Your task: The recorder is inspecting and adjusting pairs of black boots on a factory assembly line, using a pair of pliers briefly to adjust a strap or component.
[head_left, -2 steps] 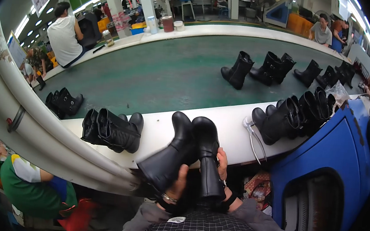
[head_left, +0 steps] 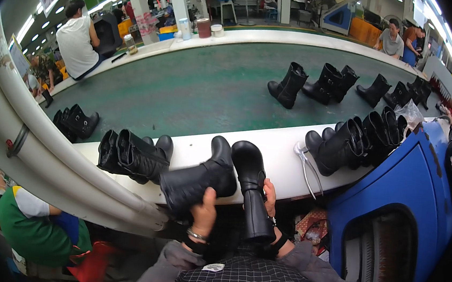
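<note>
My left hand [head_left: 205,210] grips one black boot [head_left: 201,181]; my right hand [head_left: 270,198] grips another boot [head_left: 251,189] at 3 o'clock of it.

In front of you runs a green conveyor belt [head_left: 198,90] with a white bench [head_left: 284,151] edging its near side. Left on that edge lies a pair of black boots [head_left: 136,157] on their sides; further left another dark pair [head_left: 77,122] sits on the belt. Metal pliers [head_left: 307,167] lie on the white edge, just beside a row of upright black boots [head_left: 355,139]. More boots [head_left: 287,84] stand mid-belt, others [head_left: 333,83] near them. A blue machine [head_left: 397,209] fills your right. A person in a white shirt [head_left: 76,42] sits across left; a person in green [head_left: 25,220] lower left; two people [head_left: 398,40] far right.
</note>
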